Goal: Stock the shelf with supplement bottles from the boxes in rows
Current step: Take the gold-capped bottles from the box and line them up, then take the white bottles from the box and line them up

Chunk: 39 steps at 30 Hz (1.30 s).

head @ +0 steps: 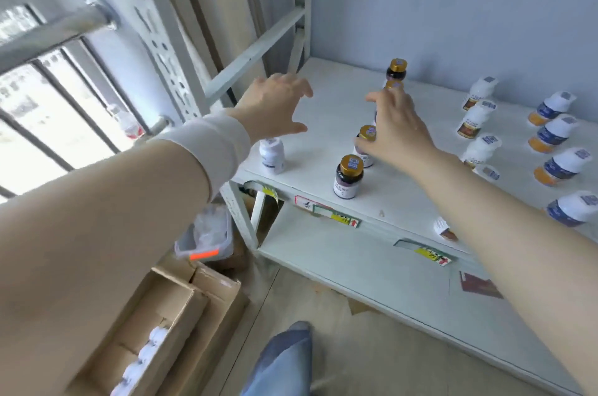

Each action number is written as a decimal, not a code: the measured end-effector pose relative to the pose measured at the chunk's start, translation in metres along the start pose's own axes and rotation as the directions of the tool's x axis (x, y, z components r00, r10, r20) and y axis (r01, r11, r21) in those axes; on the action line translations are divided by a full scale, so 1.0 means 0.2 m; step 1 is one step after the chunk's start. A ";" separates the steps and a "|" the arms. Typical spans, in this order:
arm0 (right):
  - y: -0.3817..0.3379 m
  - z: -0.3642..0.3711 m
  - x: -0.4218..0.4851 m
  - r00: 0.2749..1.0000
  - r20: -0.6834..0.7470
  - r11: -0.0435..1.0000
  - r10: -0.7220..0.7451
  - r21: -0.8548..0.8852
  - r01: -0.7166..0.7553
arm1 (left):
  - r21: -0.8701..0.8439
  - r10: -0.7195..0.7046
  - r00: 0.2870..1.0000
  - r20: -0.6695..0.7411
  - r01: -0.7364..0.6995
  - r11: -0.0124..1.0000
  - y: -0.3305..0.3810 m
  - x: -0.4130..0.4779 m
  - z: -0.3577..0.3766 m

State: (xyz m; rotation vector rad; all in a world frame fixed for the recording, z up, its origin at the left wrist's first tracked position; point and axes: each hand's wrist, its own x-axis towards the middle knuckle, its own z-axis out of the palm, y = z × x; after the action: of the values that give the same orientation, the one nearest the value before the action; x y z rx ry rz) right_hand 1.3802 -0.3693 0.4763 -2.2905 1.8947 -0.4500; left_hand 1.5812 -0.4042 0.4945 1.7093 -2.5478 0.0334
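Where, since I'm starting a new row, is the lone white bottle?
Head view: the white bottle stands near the shelf's front left corner, below the left hand, left of the gold-capped bottles.

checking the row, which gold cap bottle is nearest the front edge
The gold-capped bottle standing free, on the near side of the right hand; the others line up behind it.

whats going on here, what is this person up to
A person is stocking a white shelf with supplement bottles. Their right hand is down among a row of gold-capped bottles; whether it grips one is hidden. The left hand hovers open and empty near a lone white bottle. Rows of white-capped bottles stand to the right, and a cardboard box on the floor holds more.
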 end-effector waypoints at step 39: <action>-2.08 2.14 -0.59 0.412 0.769 0.557 -0.489 -0.088 0.826 | -0.038 -0.758 0.237 0.608 0.962 0.271 -1.18 -2.49 1.50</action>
State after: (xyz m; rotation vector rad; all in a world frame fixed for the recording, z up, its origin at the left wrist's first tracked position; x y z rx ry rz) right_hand 1.8828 -0.2069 0.1758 -2.8764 0.6385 0.8335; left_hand 1.9723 -0.0518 0.1544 2.8881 -1.0582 -1.0473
